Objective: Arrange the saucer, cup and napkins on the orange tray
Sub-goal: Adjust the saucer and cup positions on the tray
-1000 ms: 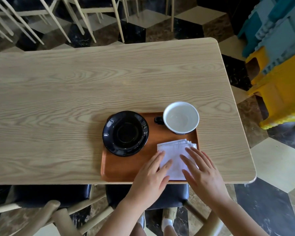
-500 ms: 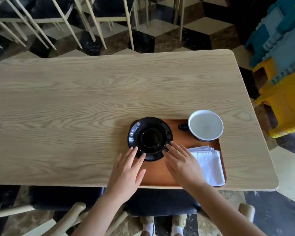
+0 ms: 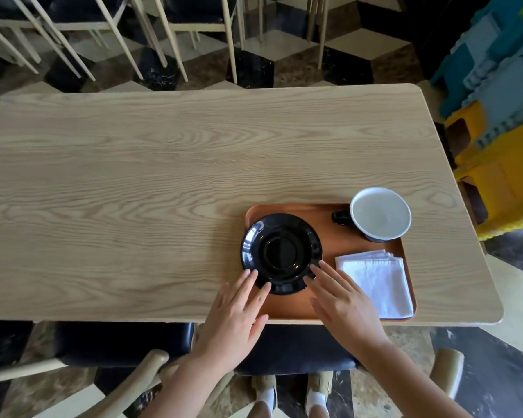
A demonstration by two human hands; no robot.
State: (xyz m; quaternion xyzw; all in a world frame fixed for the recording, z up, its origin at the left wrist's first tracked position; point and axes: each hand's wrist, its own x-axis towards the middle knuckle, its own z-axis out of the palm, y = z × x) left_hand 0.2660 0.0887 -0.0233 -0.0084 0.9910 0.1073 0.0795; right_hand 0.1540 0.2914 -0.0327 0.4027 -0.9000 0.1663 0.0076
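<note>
Both hands lie flat with fingers spread, gripping nothing: the left hand (image 3: 234, 316) has its fingertips against the near-left rim of the glossy black round saucer (image 3: 281, 253), and the right hand (image 3: 343, 306) touches the saucer's near-right rim, its palm over the bare middle of the rectangular orange tray (image 3: 293, 306). That tray sits at the near edge of the long pale wood-grain table (image 3: 133, 182), toward its right end, its near rim almost flush with the table's edge. The saucer lies empty at the tray's left end and overhangs the left rim slightly. In the far right corner stands the white-lined cup with a dark handle (image 3: 379, 214), empty, its handle pointing left, its bowl reaching past the tray's far rim. Just nearer, along the right side, lies the stack of folded white paper napkins (image 3: 375, 282), slightly fanned at the far edge and apart from the right hand. Left of the tray and beyond it the tabletop is wide and bare. Pale wooden chairs with dark seats (image 3: 118, 348) stand close under the near edge.
</note>
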